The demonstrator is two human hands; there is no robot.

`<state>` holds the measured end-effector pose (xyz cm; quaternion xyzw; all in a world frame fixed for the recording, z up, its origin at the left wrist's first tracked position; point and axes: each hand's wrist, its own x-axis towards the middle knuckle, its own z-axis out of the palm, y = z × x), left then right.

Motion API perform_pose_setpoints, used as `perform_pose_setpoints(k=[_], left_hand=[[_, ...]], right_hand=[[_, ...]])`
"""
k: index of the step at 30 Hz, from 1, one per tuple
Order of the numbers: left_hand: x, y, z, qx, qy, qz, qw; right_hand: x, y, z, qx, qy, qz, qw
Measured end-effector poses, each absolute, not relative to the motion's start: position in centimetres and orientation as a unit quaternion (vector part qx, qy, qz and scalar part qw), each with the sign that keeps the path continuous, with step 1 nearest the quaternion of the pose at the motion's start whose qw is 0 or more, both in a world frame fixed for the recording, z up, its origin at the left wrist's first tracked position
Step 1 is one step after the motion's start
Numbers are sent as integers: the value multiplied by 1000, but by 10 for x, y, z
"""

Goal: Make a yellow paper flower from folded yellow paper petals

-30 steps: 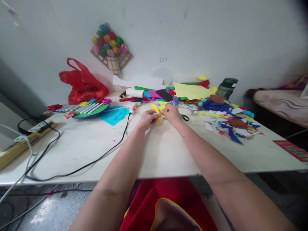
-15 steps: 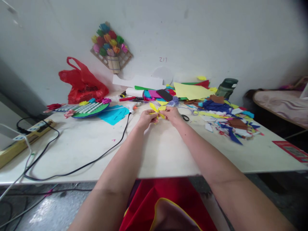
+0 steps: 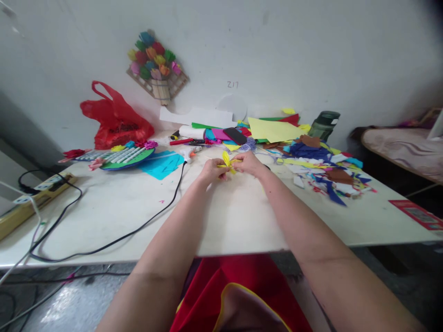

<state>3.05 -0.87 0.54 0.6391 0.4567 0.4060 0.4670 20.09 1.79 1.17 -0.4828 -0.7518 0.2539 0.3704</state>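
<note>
Between my two hands is a yellow paper flower (image 3: 226, 159) with several pointed petals, held over the white table (image 3: 242, 216). My left hand (image 3: 213, 170) pinches it from the left side, fingers closed. From the right, my right hand (image 3: 249, 164) grips a petal between thumb and fingers. Left of my hands lies a glue gun (image 3: 188, 155) with a black cord. Scissors, mostly hidden, lie behind my right wrist. A bundle of purple yarn (image 3: 248, 145) and a dark phone (image 3: 235, 135) are just beyond the flower.
Paper scraps (image 3: 332, 177) spread over the right side, near a green bottle (image 3: 324, 125). A red plastic bag (image 3: 117, 120), a green round craft piece (image 3: 129, 159) and blue paper (image 3: 162, 165) are on the left. The black cord (image 3: 138, 228) crosses to a power strip (image 3: 38, 198).
The flower has been turned a little in my fingers, and its petals now spread more evenly. My right hand has shifted slightly, covering most of the scissors. The view has moved slightly.
</note>
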Motion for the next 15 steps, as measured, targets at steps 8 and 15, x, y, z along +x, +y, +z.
perform_pose_setpoints(k=[8, 15], left_hand=[[28, -7, 5, 591, 437, 446, 511], [26, -7, 2, 524, 409, 473, 578]], right_hand=[[189, 17, 12, -456, -818, 47, 346], [184, 15, 5, -454, -818, -39, 351]])
